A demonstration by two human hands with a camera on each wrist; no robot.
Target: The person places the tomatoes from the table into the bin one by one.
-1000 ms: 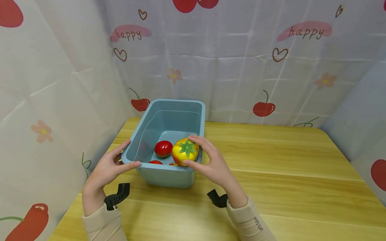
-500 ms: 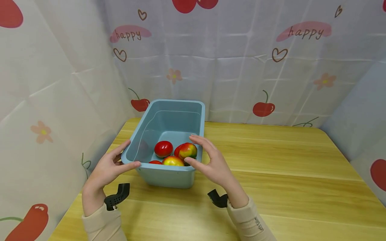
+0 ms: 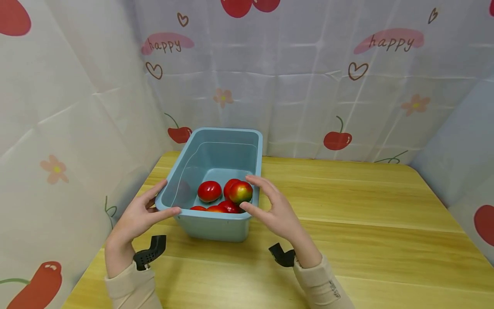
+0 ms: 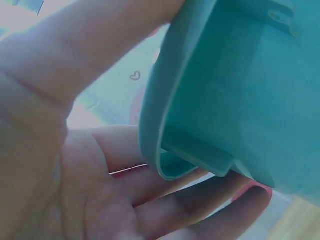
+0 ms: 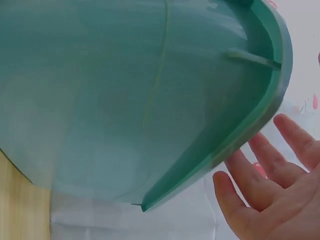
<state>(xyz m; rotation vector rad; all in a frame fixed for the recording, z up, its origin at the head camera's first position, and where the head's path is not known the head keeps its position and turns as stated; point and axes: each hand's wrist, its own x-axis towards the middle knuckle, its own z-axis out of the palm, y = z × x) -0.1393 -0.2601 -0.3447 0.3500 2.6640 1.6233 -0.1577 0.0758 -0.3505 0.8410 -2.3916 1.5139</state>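
A blue plastic bin [image 3: 216, 227] stands on the table, holding several glossy toy fruits at its near end. One red fruit [image 3: 209, 191] lies apart on the left; a red, yellow and green fruit [image 3: 241, 192] lies on the right against others. The front wall partly hides the nearest ones. My left hand [image 3: 140, 214] holds the bin's near left corner, thumb on the front rim, fingers along the left side under the rim [image 4: 155, 120]. My right hand [image 3: 277, 210], fingers spread and holding nothing, hovers at the right rim beside the fruits.
The wooden table [image 3: 359, 223] extends to the right of the bin. A printed curtain [image 3: 297, 86] hangs close behind the bin and along the left side. A black wrist mount [image 3: 283, 255] sits on my right wrist, another mount [image 3: 151, 252] on my left.
My right hand has let go of a yellow toy fruit with a green leafy top, which dropped into the bin; the fruits there shifted and rolled. The right hand drew slightly right; the left stayed.
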